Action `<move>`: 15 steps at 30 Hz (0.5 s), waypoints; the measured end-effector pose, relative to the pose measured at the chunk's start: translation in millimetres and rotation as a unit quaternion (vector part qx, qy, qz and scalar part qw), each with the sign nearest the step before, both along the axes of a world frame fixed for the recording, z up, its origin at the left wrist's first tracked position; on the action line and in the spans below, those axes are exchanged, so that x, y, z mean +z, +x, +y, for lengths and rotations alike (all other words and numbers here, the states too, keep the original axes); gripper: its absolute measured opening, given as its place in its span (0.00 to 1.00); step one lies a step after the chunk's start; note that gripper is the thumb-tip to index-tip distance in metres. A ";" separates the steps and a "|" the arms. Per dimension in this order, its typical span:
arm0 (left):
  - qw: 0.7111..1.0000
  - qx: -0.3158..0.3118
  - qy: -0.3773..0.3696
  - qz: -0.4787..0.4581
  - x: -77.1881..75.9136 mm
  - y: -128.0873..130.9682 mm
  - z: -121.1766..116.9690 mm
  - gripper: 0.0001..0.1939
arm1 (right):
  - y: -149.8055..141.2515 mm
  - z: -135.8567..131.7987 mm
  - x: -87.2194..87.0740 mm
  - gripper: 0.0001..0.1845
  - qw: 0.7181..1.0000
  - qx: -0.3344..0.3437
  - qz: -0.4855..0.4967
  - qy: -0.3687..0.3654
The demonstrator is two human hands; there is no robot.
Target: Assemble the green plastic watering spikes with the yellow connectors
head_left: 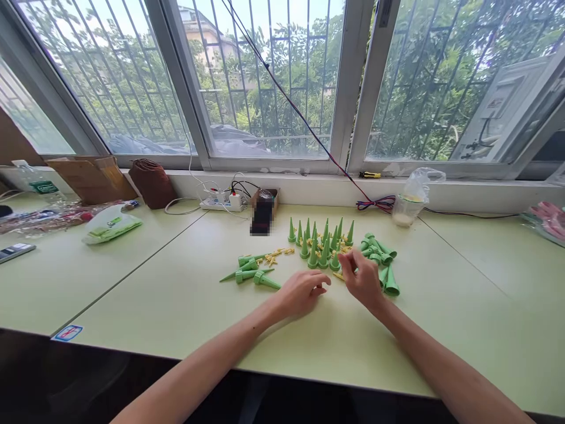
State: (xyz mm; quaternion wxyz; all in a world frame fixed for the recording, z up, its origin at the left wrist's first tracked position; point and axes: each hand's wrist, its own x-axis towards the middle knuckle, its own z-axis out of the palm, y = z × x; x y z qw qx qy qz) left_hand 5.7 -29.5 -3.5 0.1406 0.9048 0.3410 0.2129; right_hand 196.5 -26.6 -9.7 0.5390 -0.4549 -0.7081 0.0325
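A smooth pale-green tabletop (468, 335) with dark seams is stretching beneath grey metal-framed windows (353, 88), where dark bars are crossing leafy greenery. Upright pointed green plastic cones (312, 258) are standing clustered mid-table, with small yellow plastic pieces (273, 258) lying among and left of them; more green cones (391, 284) are lying on both sides. The left hand (301, 292) is curling loosely before the cluster, the right hand (362, 280) bending its fingers at its front right; whether either is gripping anything, I cannot tell. Along the sill, a white plastic power strip (220, 204) and brown cardboard (90, 178) are resting.
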 end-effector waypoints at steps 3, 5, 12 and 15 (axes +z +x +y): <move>0.999 0.006 0.019 0.037 -0.1 -0.6 -0.7 0.12 | -5.2 -0.9 -3.4 0.21 0.999 0.011 -0.033 -0.009; 0.998 0.015 0.021 0.058 0.4 -2.2 -4.5 0.12 | -6.3 -0.3 -4.7 0.23 0.999 0.021 -0.039 -0.015; 0.992 0.122 -0.018 0.025 16.4 -31.5 -24.1 0.13 | -6.0 3.7 -5.6 0.27 0.995 0.078 -0.036 -0.048; 0.984 0.179 -0.013 0.018 33.6 -55.0 -23.5 0.19 | -8.4 2.5 -6.3 0.28 0.991 0.111 -0.028 -0.072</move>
